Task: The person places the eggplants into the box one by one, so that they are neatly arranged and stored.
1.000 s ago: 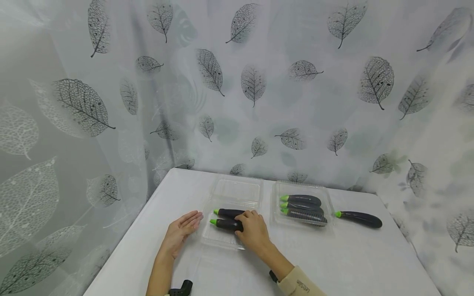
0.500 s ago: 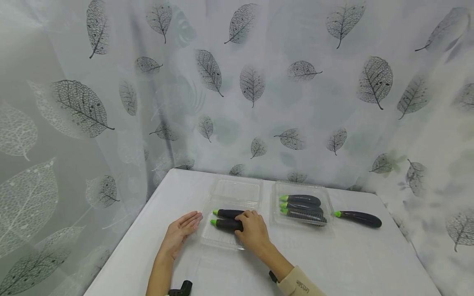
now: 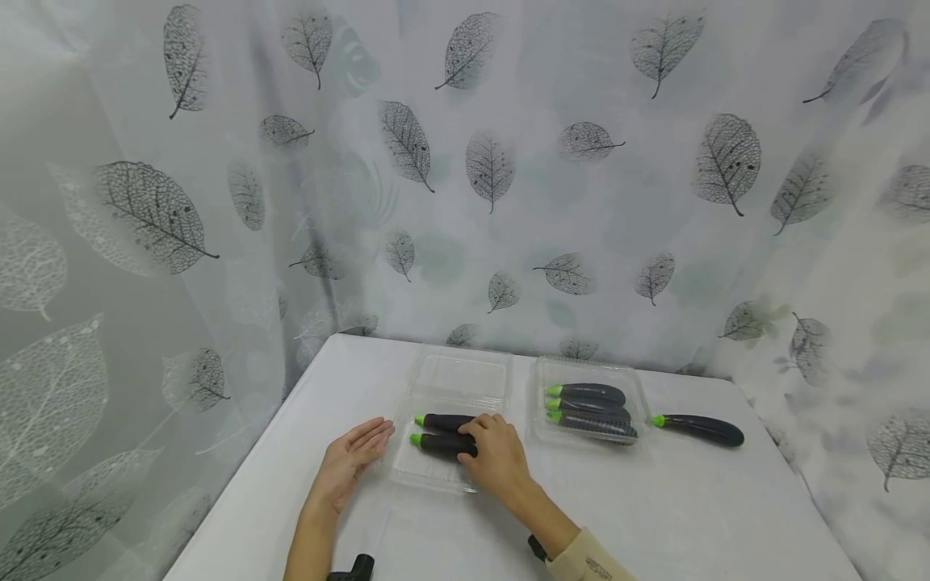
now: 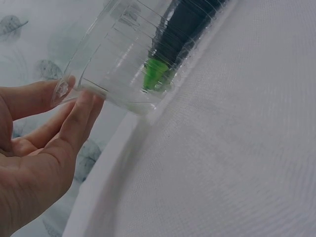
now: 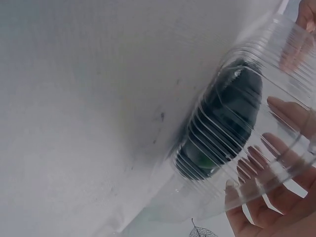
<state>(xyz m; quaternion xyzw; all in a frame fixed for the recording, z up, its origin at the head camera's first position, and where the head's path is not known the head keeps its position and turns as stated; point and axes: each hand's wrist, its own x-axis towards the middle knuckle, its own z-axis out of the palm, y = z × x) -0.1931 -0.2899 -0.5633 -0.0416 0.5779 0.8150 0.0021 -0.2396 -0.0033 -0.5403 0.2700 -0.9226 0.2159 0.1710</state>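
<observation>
Since the earlier frame, the whole scene is shifting slightly left and down in the head view; hands and eggplants are keeping their places against the open box [image 3: 416,474]. The front eggplant [image 3: 440,443] and rear eggplant [image 3: 445,421] are lying side by side in its tray, green ends pointing left; its lid [image 3: 461,375] is lying folded back behind.

Step in hand, as judged: settling these two in the tray. The next move is probably calling for the right fingers to loosen gently, letting neither eggplant roll.

Right hand [image 3: 497,456]: reaching over the open box's right side, back upward, forearm slanting in from front right. Thumb and fingers are curling, gripping the front eggplant's right end; cannot tell whether they are also holding the rear one.

Left hand [image 3: 349,465]: standing at the open box's left wall, fingers nearly straight, tips meeting the plastic; cannot tell how firmly.

Right of the open box, a closed box [image 3: 538,403] is holding three eggplants [image 3: 587,406]; farther right, a lone eggplant [image 3: 701,429] is lying.
</observation>
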